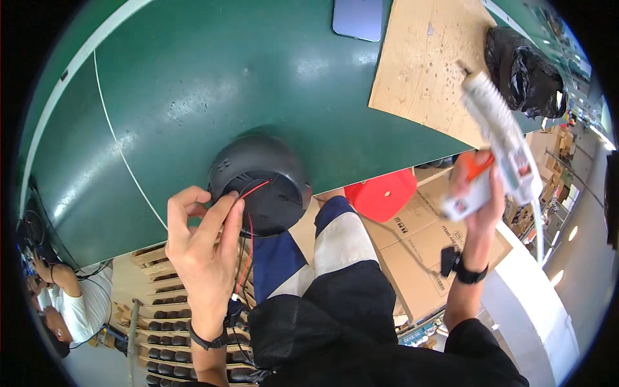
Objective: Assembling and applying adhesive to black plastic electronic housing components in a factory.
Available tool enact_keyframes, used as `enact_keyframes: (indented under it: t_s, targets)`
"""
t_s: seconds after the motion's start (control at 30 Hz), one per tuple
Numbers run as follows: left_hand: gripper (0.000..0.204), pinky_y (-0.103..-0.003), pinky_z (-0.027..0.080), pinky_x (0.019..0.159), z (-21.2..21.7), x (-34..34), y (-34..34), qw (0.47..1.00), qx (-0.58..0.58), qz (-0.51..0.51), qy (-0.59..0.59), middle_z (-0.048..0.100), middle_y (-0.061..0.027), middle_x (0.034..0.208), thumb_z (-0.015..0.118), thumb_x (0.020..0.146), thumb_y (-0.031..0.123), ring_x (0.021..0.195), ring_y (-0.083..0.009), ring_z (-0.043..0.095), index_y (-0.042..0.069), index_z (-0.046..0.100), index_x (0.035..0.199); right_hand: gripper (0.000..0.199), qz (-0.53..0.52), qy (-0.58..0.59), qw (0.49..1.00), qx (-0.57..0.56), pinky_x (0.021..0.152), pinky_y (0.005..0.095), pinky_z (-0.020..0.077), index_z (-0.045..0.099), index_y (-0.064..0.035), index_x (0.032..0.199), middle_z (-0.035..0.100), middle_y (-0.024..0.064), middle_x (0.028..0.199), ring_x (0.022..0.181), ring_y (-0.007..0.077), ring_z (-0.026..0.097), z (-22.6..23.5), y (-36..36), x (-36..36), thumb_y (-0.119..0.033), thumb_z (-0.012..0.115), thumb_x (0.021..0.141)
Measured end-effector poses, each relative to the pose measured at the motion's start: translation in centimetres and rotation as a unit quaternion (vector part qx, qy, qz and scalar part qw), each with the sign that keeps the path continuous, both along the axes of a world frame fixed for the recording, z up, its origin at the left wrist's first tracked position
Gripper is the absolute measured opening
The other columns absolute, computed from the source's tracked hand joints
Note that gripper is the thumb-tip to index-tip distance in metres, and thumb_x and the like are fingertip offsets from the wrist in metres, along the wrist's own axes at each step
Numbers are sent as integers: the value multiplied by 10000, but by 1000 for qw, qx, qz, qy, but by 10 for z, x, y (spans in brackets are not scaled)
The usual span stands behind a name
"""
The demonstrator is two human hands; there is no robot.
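At the near edge of the green table sits a round black plastic housing (277,164), its hollow side facing me. Thumb and fingers of my left hand (205,242) are closed at its left rim, pinching thin wires. A red wire (257,186) runs from them into the hollow, and more red and black wire hangs below the rim. Off to the right, my right hand (480,203) is wrapped round the handle of a white hot glue gun (506,132) with an orange trigger. The gun's nozzle points up and away, over a wooden board, apart from the housing. Motion blurs the gun slightly.
The wooden board (429,71) lies at the table's right, with a black plastic bag (522,68) beyond it. A phone (358,18) rests at the far edge. Below are a red stool (382,193), a cardboard box (419,258) and racked dark parts (171,326). Another person (80,297) works at left.
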State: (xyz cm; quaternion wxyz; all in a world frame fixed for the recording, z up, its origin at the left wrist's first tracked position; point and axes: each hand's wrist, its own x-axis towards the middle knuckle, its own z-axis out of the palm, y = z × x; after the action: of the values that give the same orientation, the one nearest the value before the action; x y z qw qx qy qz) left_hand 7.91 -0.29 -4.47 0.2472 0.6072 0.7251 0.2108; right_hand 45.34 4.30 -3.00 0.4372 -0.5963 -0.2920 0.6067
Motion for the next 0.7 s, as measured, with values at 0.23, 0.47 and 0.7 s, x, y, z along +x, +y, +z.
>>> enact_keyframes:
  t_s: [0.23,0.47,0.7]
  targets:
    - [146,-269,387,515,7,-21,45,986,-31,-116,-114,535,-26,650,817,753,80,587,-136,520,12,692,788,390,282,-47,952,-112,908,389,522,616,12,1198,726,122,1010,1017,235,677,34,-103,-58,-159,701,858]
    - [190,-178,300,506,-12,-23,75,928,-223,-48,-295,555,56,654,720,909,163,577,5,439,13,665,805,287,455,-212,863,54,826,389,537,608,85,991,636,198,1014,955,358,648,35,-62,-127,-65,692,761]
    - [185,-185,292,501,-13,-18,78,930,-209,-39,-300,539,62,645,718,907,150,567,6,421,19,659,791,313,458,-270,842,92,766,400,535,599,78,989,616,184,947,879,363,640,43,-57,-137,-25,715,717]
